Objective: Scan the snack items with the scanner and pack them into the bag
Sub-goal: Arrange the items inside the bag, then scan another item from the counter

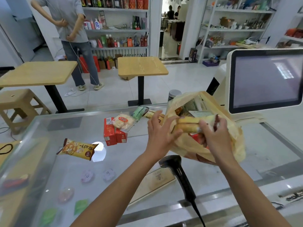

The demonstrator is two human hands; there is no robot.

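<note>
Over the open mouth of the yellow bag (236,138), the cake packet (190,124) lies crosswise between both hands. The right hand (214,136) curls its fingers over the packet's right half, and the left hand (159,136) rests spread fingers against its left end. The scanner (177,167) lies on the counter below.

Past my glass counter (123,153) I see a left table (37,74) with a stool (18,102) beside it, and a middle table (141,65). A person (73,22) faces stocked shelves (118,30). At right is a monitor (265,79), with a can (174,93) near it.
</note>
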